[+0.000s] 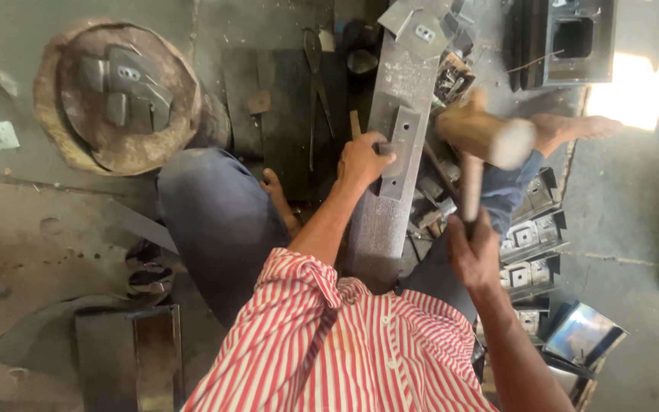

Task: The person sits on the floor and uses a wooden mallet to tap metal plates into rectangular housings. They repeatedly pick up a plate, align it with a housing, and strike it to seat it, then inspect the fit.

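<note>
Seen from the head camera, a person in a red-and-white striped shirt sits on a workshop floor astride a long steel bar [381, 221], worn grey and speckled with pale scratches, which runs away from the body.

On the bar lies a bracket [400, 152], a flat grey metal plate with an oblong slot near its far end. The left hand [361, 162] closes on the bracket's near left edge and pins it to the bar.

Right of the bar, the right hand [473, 255] is clenched around the thin handle of a mallet [483, 136]. Its thick wooden head, tan with a pale face, is blurred and hangs above and right of the bracket, clear of it.

Further right of the bar, finished brackets [532, 238] stand in a row, folded, shiny, each with a slot. A mirror-bright sheet [583, 334] lies nearer the body.

Left of the bar, tongs [316, 91] rest on a dark plate. Far left, a round rusty pan [116, 95] holds flat grey blanks. A dark open box [127, 358] sits near left. At the bar's far end lie more blanks [419, 21]. Bare feet show on both sides of the bar.
</note>
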